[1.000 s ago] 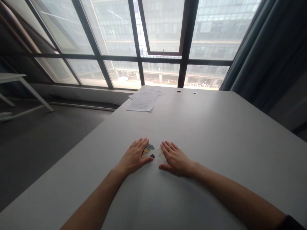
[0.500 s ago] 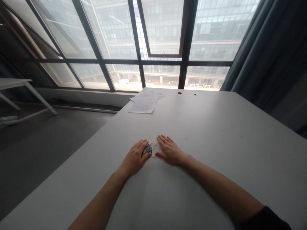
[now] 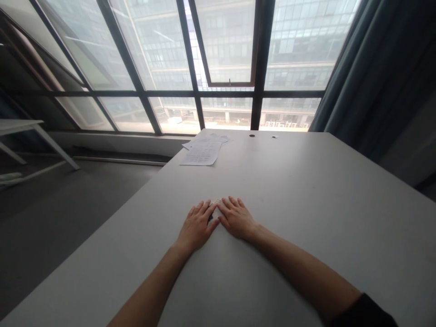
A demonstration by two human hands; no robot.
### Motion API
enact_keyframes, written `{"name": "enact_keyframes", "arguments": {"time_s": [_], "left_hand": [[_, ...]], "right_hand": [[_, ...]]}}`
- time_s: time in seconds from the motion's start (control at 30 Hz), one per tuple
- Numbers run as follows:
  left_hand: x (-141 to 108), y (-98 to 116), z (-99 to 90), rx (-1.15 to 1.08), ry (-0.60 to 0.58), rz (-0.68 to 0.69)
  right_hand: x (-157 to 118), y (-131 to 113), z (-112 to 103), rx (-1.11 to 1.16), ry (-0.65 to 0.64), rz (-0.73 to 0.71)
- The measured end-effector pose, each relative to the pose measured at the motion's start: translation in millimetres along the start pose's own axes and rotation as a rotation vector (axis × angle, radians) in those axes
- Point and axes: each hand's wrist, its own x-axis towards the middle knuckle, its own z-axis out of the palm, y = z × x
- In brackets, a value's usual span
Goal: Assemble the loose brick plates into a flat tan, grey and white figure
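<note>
My left hand [image 3: 196,228] lies flat on the table with its fingers spread, palm down over a small flat item. A dark patch [image 3: 210,219] of that item shows between its thumb and index finger. Beside it my right hand [image 3: 237,220] rests palm down, fingers stretched out. The two hands meet at the thumbs and index fingertips. Just beyond the fingertips a bit of a cream-white piece [image 3: 217,200] peeks out. Most of what lies beneath the hands is hidden, and I cannot tell its kind.
The white table [image 3: 286,190] stretches toward the windows. Printed paper sheets [image 3: 200,153] lie at its far left edge. Two small round holes sit near the far end. A blue curtain [image 3: 344,86] hangs at the right; another white table [image 3: 20,125] stands at the left.
My hands have come together, the right one shifting left, and now cover most of the dark-and-yellow item and the cream-white piece seen between them before. The view has tilted slightly.
</note>
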Motion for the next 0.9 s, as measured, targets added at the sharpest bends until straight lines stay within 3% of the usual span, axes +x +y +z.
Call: {"name": "enact_keyframes", "arguments": {"time_s": [0.2,0.43,0.53,0.6,0.67,0.73,0.8,0.83,0.87,0.9], "left_hand": [[10.8,2.0,-1.3,0.036,0.027,-0.027],[29.6,-0.9,2.7,-0.017,0.013,-0.012],[36.9,-5.0,6.6,-0.104,0.158,-0.034],[42.8,-7.0,4.5,-0.271,0.31,-0.071],[48.4,-6.2,-4.9,-0.581,0.462,-0.139],[50.4,0.2,-22.2,-0.971,0.574,-0.202],[45.5,13.5,-43.8,-1.17,0.62,-0.102],[40.1,22.7,-53.9,-1.118,0.605,0.02],[32.9,32.9,-62.1,-0.979,0.529,0.16],[24.5,43.8,-67.4,-0.762,0.336,0.315]], "right_hand": [[-12.2,14.5,-8.7,0.202,0.09,0.042],[-80.4,59.9,-32.7,0.656,0.285,0.152],[-113.4,79.8,-39.7,0.908,0.389,0.344],[-132.3,94.5,-45.5,1.126,0.545,0.498],[-148.7,108.7,-55.7,1.359,0.747,0.601],[-163.6,118.4,-71.5,1.473,0.912,0.608],[-177.9,119.2,-90.5,1.375,0.984,0.499],[-184.6,115.7,-99.4,1.24,0.953,0.389],[-190.8,110.0,-106.9,1.042,0.871,0.266],[-196.1,102.8,-112.2,0.807,0.697,0.155]]}}
